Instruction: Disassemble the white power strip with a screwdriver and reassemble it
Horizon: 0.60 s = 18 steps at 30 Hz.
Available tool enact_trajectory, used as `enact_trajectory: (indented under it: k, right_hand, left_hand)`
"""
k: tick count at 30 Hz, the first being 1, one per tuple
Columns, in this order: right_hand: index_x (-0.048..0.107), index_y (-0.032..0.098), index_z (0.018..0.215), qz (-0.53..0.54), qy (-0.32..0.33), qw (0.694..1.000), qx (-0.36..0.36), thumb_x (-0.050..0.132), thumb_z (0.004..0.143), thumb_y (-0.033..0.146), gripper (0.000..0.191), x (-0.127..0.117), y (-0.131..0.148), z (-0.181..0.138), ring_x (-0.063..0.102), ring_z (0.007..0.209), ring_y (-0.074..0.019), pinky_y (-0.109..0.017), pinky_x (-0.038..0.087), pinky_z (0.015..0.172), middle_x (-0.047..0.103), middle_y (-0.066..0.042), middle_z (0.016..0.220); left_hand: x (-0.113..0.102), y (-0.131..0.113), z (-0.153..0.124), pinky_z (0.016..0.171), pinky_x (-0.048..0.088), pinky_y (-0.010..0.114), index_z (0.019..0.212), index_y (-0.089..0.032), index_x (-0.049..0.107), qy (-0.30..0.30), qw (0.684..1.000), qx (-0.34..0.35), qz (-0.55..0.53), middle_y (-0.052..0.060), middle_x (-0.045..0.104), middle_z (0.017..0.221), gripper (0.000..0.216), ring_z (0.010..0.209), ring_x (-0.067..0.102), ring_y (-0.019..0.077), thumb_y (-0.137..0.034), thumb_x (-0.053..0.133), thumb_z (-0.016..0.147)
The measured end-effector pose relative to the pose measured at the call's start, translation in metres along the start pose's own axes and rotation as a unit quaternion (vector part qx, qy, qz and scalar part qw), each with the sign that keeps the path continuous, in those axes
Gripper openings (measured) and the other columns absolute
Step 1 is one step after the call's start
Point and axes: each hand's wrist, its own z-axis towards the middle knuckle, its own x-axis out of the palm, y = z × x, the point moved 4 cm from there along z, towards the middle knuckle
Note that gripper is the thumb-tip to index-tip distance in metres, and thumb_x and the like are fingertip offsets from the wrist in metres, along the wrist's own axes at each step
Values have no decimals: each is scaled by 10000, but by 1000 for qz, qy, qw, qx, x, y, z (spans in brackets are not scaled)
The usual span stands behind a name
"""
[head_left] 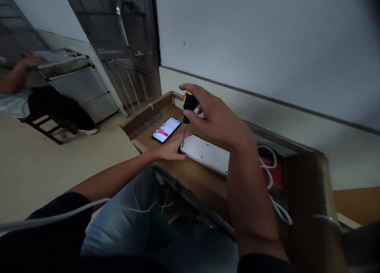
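Note:
A long white power strip [208, 154] lies on the cardboard-lined table, its flat side with several dark screw holes facing up. My left hand [173, 148] grips its left end, thumb on the near side and fingers on the far side. In my right hand [213, 114] is a black and yellow screwdriver [189, 102], pinched by the handle. It stands almost upright, its tip at the hole in the strip's left corner. My right forearm hides the strip's right end. Beside my left hand lies a phone [168, 129] with its screen lit.
White cable [280, 211] lies in loops at the right, near a red object [272, 174]. Cardboard walls [148, 114] edge the table. A white cord [89, 205] crosses over my left arm. At the far left a person [18, 86] sits by a cabinet [81, 86].

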Motion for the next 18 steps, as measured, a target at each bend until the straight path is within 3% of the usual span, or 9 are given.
enact_trajectory:
  k: [3,6,11,18]
  right_hand:
    - [481,219,1530,22,11,1000,-3,510,1008,296,528,-1,0,1,649,999,-161,-361,551,963,648,-77,1409]
    - [568,237,1438,11,-10,1000,25,593,981,308,463,-4,-1,2,644,935,-160,-340,543,901,710,-49,1252]
    - [670,243,1247,-6,-27,997,76,736,913,394,373,-9,-4,3,590,816,-140,-327,489,846,709,-15,1010]
    - [658,239,1134,-22,-87,987,136,771,877,466,361,-8,3,-2,462,660,-93,-318,409,715,654,7,873]
  left_hand:
    - [3,0,2,1321,287,593,1632,-198,348,-3,999,14,44,220,417,1686,1099,1553,423,422,-622,847,749]
    - [4,2,2,1299,328,599,1622,-221,371,-17,999,12,31,210,465,1652,1124,1515,472,418,-725,846,736]
    - [4,3,2,1252,397,588,1578,-183,435,-33,999,30,30,219,549,1557,1097,1438,539,406,-794,804,745]
    - [6,5,3,1263,385,595,1622,-184,388,-20,998,41,41,222,519,1596,1134,1475,508,423,-802,786,757]
